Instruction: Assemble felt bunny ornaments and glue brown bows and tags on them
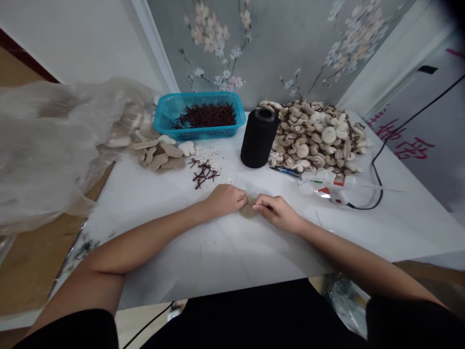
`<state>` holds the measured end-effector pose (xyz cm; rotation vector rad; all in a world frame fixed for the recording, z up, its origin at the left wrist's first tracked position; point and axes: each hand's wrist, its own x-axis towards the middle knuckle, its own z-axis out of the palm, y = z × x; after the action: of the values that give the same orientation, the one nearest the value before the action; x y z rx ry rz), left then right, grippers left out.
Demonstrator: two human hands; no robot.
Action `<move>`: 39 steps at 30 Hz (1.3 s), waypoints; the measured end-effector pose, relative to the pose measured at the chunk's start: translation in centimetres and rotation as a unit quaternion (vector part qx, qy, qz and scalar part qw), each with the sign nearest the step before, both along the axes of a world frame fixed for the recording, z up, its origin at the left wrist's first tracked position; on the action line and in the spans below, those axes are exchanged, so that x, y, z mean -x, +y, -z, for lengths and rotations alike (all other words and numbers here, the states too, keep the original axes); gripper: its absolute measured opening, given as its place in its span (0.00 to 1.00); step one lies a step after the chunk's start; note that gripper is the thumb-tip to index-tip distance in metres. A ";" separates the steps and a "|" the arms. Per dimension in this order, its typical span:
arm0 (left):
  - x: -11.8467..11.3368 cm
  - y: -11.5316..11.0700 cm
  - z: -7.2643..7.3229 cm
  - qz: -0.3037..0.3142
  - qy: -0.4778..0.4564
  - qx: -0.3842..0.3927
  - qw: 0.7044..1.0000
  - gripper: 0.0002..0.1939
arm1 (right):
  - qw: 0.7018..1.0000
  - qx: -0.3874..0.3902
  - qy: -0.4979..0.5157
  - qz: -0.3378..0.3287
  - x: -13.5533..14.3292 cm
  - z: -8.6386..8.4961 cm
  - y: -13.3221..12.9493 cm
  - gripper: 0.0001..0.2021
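Note:
A small beige fabric piece [248, 209] is between my two hands, just above the white table [225, 261]. My left hand [225, 199] is closed, with its fingertips on the left edge of the piece. At its right edge, my right hand [277, 212] pinches with thumb and forefinger. Small dark brown bows [205, 172] and scattered tiny white pieces [209, 155] lie beyond my left hand. Details of the piece under my fingers are hidden.
Behind are a blue basket [199, 133] of brown bows, a black thread cone [258, 140] and a large heap of beige and white pieces [316, 133]. Loose beige pieces [163, 155] and a plastic bag [47, 150] are left. A glue gun [330, 180] with its cable lies right.

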<state>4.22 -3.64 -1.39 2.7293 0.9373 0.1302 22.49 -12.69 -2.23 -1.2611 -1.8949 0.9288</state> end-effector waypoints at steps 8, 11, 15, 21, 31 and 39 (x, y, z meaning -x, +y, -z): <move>0.3 0.0 0.1 -0.015 -0.098 0.053 0.994 0.19 | 0.996 0.031 -0.052 0.063 0.3 -0.8 0.7 0.12; 0.2 -0.2 -0.2 -0.037 -0.190 0.107 0.975 0.21 | 0.992 0.051 -0.061 0.097 0.7 -0.8 1.8 0.06; -0.2 -0.3 -0.5 -0.049 -0.314 0.263 0.911 0.21 | 0.989 0.047 -0.102 0.091 1.0 -0.9 2.6 0.06; -1.8 -0.6 0.4 -0.110 -0.438 0.458 0.766 0.24 | 0.973 0.096 -0.192 0.089 1.3 -1.8 4.1 0.02; -1.6 0.6 -5.2 -0.059 -0.484 0.416 0.768 0.24 | 0.964 0.090 -0.234 0.093 1.7 -2.4 4.6 0.03; 0.5 -0.5 -0.6 -0.063 -0.121 0.104 0.985 0.16 | 0.982 0.055 -0.126 0.130 1.4 -0.7 2.5 0.10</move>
<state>3.74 -4.13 -0.78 2.3978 0.9914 0.3582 21.11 -10.16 -1.49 -1.7148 -1.8249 0.7738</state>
